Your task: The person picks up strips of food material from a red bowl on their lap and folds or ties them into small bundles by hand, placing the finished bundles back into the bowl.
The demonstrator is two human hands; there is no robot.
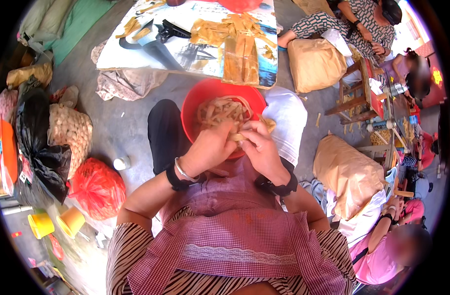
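Both my hands meet over a red plastic basin between my knees. My left hand and my right hand pinch a small tan strip piece between their fingertips. Pale, ribbon-like strips lie heaped in the basin. Ahead, on a white board tabletop with dark and blue markings, are flat brown strips, a loose pile of tan strips and a black clip-like object. A white cloth covers my right knee.
Wrapped brown bundles and a large brown paper sack stand at the right, near a wooden stool and several people. At the left are a red plastic bag, a black bag, a small jar and yellow buckets.
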